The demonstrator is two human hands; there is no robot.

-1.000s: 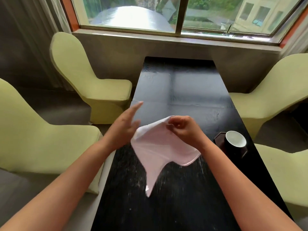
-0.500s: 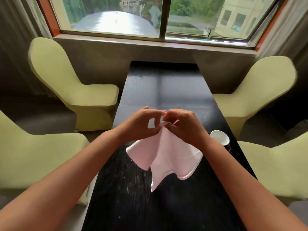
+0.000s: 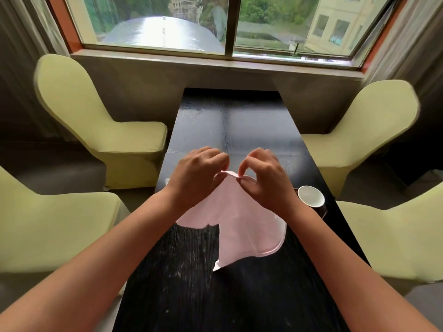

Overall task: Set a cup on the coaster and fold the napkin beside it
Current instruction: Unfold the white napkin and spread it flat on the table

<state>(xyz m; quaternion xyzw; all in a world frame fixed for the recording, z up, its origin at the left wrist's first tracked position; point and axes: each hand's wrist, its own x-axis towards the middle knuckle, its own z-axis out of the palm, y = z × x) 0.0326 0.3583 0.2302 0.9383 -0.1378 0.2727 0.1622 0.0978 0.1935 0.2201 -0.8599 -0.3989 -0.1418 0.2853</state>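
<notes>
A pale pink napkin [image 3: 242,224] hangs in the air above the black table [image 3: 230,125], pinched by its upper edge. My left hand [image 3: 196,173] and my right hand [image 3: 263,180] both grip that edge, fingertips close together at the top. The cloth droops down in loose folds towards me. A white cup [image 3: 311,196] stands upright on a dark coaster [image 3: 322,209] near the table's right edge, just right of my right wrist. Most of the coaster is hidden by the cup.
Pale green chairs flank the table: one at far left [image 3: 96,121], one at far right [image 3: 359,135], one near left [image 3: 48,224], one near right [image 3: 395,236]. A window sill [image 3: 215,61] closes off the far end.
My left hand closed on the napkin's top edge beside my right hand. The two hands have drawn slightly apart along that edge, and the view has shifted so the cup sits further right.
</notes>
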